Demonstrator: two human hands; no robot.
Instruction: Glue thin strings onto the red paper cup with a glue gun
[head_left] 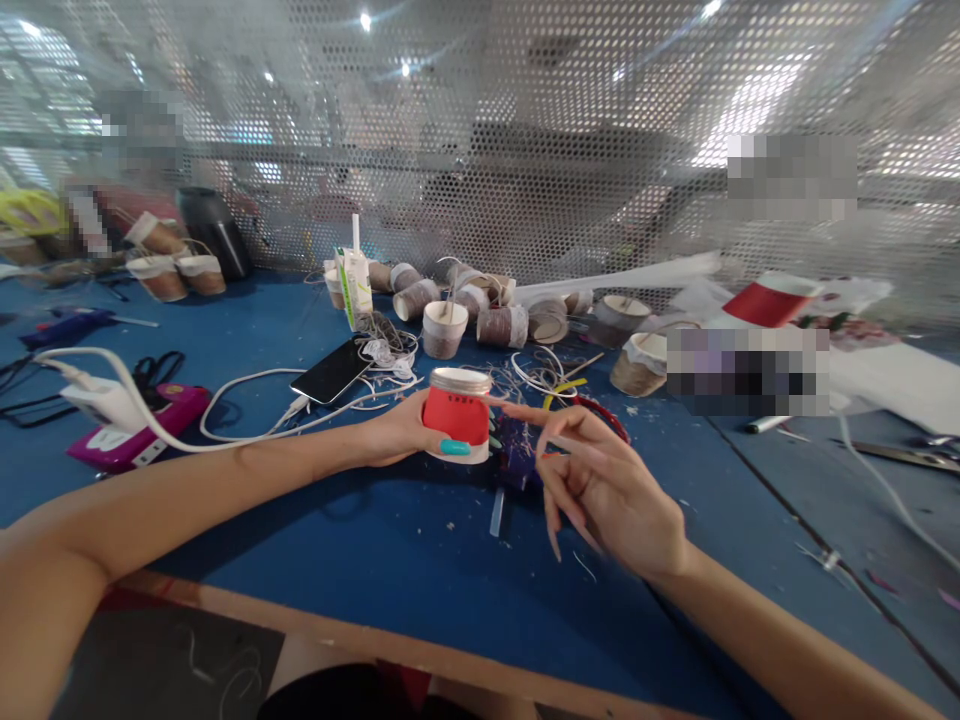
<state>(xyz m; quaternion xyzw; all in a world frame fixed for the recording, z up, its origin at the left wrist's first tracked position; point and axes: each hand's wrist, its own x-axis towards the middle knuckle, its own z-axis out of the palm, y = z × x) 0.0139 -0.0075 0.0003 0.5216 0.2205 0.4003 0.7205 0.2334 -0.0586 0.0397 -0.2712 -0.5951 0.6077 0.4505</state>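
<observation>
the small paper cup wrapped in a red band with a pale rim (457, 415) looks light and thin-walled, so by my reading it would dent under a hard squeeze and is best taken around the banded side wall rather than by the rim; its paper skin looks dry and not slippery; the left hand (409, 432) is closed around that cup from its left side, thumb with a teal nail across the lower front of the band, keeping it upright just above the blue surface (375, 540); the right hand (600, 480) holds nothing, fingers loosely spread and curled, its forefinger stretched out to the cup's right side, the tip at or just short of the band; beyond the cup lie a black phone (331, 370), a tangle of white cable (247, 400) and a cluster of brown paper cups (480, 305); left of the cup sits a pink box (135, 428).
</observation>
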